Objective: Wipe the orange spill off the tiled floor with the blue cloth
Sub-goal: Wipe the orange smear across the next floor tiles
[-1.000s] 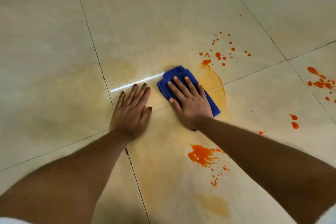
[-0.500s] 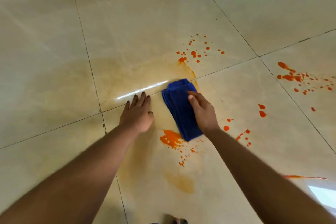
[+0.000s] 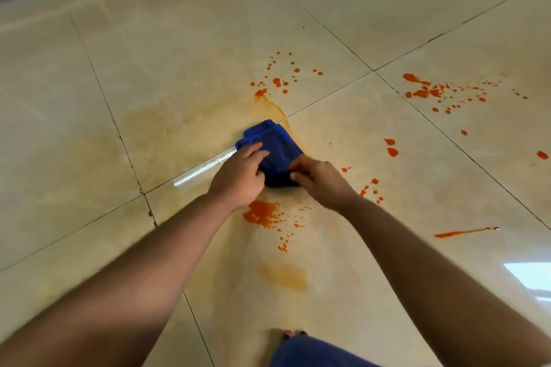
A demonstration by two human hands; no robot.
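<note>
Gripping the blue cloth [image 3: 272, 146], both hands' grip rests on orange-spattered tiled floor [image 3: 179, 68].

Glossy beige tiled floor [image 3: 387, 9]: blue cloth [image 3: 275, 143] bunched at a grout line, orange spill [image 3: 261, 214] just nearer than it, splatter beyond and right.

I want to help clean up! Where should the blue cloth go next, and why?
Probably pull the blue cloth back over the thick orange patch. Both hands, left and right, hold it, and that patch lies closest, just below them.
</note>
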